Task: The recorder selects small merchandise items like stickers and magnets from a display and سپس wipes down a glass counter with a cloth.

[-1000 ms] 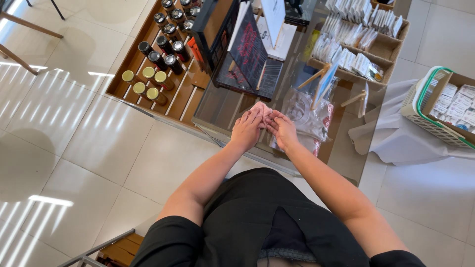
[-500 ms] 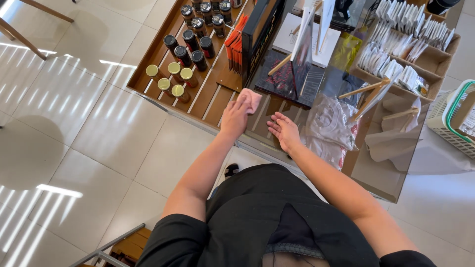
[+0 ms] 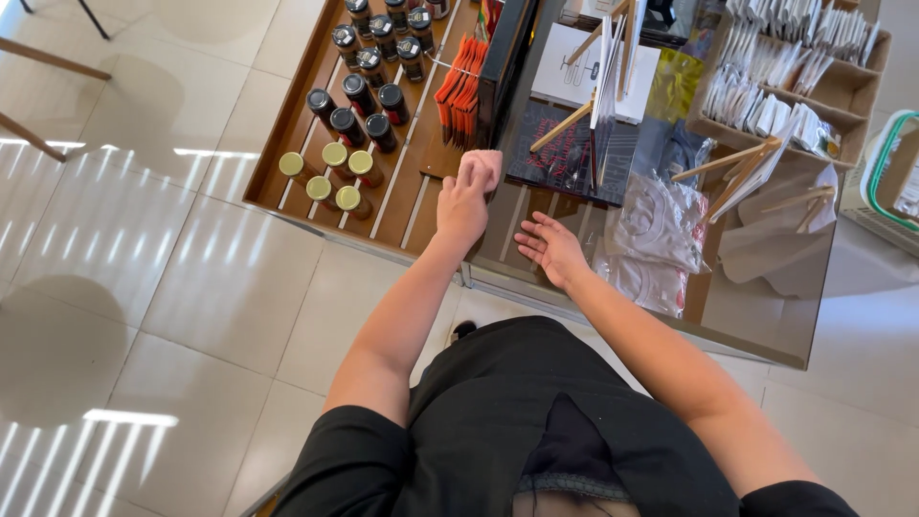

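Observation:
My left hand (image 3: 461, 206) is closed around a small pink cloth (image 3: 481, 167), held over the right edge of a wooden display tray (image 3: 287, 144), just below a row of orange packets (image 3: 461, 88). My right hand (image 3: 549, 247) is apart from it, to the right. It lies palm up with fingers spread over the glass counter (image 3: 756, 316) and holds nothing. Gold-lidded jars (image 3: 330, 177) and black-lidded bottles (image 3: 359, 101) stand in the tray, left of my left hand.
A dark leaflet stand (image 3: 565, 153) and clear-bagged white shirts (image 3: 656, 235) lie behind my right hand. Wooden shelves of white packets (image 3: 785, 57) are at the far right, beside a green-rimmed box (image 3: 895, 163). Pale floor tiles (image 3: 144, 287) spread to the left.
My hands were together over the counter; now they have parted. The left hand has carried the pink cloth left and up to the wooden tray, while the right hand has opened.

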